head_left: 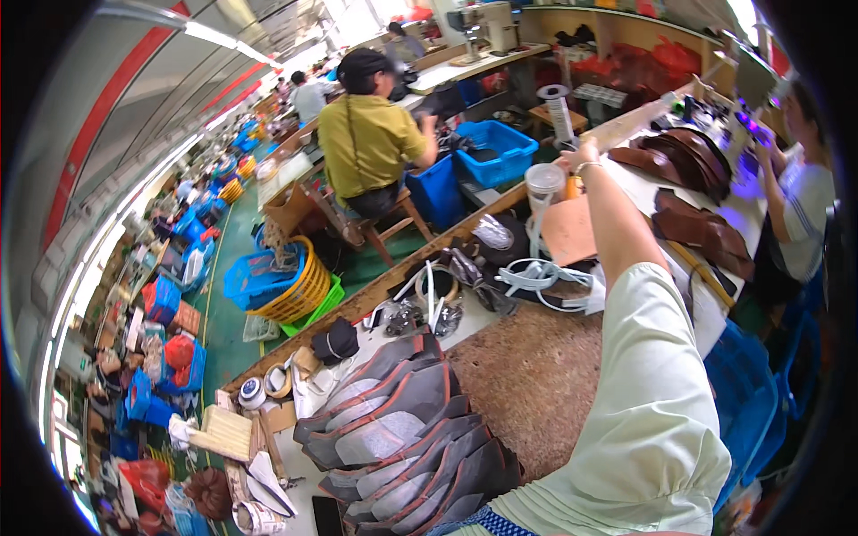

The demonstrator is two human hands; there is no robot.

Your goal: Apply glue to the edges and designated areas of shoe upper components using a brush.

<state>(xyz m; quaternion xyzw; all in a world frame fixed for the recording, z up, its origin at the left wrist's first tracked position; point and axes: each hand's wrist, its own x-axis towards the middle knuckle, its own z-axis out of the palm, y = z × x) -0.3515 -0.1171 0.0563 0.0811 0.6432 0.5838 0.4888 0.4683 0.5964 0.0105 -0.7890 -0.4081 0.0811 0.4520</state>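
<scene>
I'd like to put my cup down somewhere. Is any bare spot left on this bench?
The brown mat is bare between the stacked grey shoe pieces and the person's right sleeve. Beyond it, the white straps, metal bits and brown leather pieces crowd the bench.

Long pale wooden strip (626,127), lying slantwise on the bench beside dark brown leather pieces (684,156), its near end at the raised hand
</scene>
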